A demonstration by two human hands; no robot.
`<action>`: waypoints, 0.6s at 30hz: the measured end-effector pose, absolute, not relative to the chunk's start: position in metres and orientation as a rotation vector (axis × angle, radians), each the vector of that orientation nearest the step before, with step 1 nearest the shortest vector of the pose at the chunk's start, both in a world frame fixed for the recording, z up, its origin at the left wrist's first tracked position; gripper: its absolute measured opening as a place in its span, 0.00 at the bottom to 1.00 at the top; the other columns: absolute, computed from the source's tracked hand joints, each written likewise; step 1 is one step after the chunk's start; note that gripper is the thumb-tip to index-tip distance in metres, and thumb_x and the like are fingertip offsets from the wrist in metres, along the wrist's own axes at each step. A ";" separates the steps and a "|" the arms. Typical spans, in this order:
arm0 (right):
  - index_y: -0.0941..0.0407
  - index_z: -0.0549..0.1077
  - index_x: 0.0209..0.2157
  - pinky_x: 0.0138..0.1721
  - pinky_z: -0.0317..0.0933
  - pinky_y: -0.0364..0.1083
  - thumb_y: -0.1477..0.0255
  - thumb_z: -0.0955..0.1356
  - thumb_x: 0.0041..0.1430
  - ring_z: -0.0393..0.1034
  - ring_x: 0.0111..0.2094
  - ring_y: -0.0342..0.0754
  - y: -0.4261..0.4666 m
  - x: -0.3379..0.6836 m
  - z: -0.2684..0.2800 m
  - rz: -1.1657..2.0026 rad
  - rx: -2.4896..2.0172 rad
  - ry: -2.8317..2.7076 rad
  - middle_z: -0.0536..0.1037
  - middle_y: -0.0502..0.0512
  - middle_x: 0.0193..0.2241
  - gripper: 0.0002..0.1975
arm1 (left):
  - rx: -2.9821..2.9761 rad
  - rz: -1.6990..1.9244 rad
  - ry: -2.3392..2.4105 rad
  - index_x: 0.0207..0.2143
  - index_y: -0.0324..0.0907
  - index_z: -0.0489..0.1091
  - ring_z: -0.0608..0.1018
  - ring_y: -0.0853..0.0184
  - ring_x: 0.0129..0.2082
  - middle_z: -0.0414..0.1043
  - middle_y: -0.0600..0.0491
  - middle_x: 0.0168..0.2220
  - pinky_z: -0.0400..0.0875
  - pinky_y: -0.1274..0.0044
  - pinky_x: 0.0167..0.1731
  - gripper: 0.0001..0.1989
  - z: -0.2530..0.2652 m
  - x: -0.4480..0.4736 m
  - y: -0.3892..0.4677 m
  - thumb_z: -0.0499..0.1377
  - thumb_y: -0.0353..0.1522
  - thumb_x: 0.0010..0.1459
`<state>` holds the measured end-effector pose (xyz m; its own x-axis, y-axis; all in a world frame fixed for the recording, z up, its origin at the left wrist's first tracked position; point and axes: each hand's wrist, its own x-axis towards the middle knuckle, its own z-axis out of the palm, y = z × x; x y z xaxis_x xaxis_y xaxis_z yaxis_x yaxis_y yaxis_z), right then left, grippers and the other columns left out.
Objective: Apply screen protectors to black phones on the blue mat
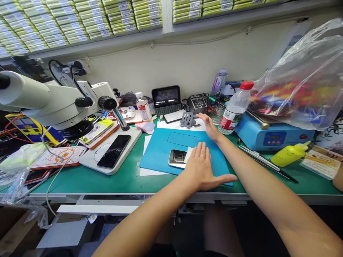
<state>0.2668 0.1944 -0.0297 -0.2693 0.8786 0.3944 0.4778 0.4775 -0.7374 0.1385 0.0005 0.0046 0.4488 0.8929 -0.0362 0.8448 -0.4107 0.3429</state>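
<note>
My left hand (199, 165) lies flat with fingers stretched and thumb out to the side. Its palm and fingers press a white cloth or wipe (188, 154) over the right part of a phone-shaped piece with a shiny mirror-like face (177, 157). That piece rests on a blue mat (155, 151). Beyond it on the mat shows a thin dark rounded outline (183, 139). My right hand (210, 127) is at the mat's far right edge, fingers extended, beside a grey slotted stand (187, 119); whether they touch is unclear. Nothing shows in its grasp.
A black phone (114, 151) lies on the microscope (53, 103) base at left. A red-capped bottle (235, 109), a blue machine (273, 132), tweezers-like tools (268, 162) and a yellow squeeze bottle (289, 155) stand at right. A small screen device (166, 100) is at the back.
</note>
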 end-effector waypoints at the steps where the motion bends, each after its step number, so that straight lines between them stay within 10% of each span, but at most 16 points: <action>1: 0.46 0.69 0.61 0.72 0.32 0.63 0.36 0.40 0.55 0.42 0.72 0.58 0.193 0.267 -0.028 0.624 -1.130 -1.913 0.61 0.53 0.68 0.51 | 2.391 0.223 1.470 0.71 0.23 0.40 0.36 0.52 0.72 0.30 0.37 0.72 0.39 0.62 0.71 0.63 0.004 0.143 0.004 0.31 0.69 0.53; 18: 0.49 0.66 0.64 0.71 0.33 0.64 0.36 0.40 0.54 0.39 0.73 0.60 0.184 0.263 -0.021 0.662 -1.109 -1.975 0.58 0.56 0.70 0.53 | 2.579 0.113 1.453 0.71 0.26 0.42 0.36 0.51 0.72 0.29 0.36 0.72 0.40 0.60 0.70 0.60 -0.003 0.076 -0.022 0.36 0.67 0.56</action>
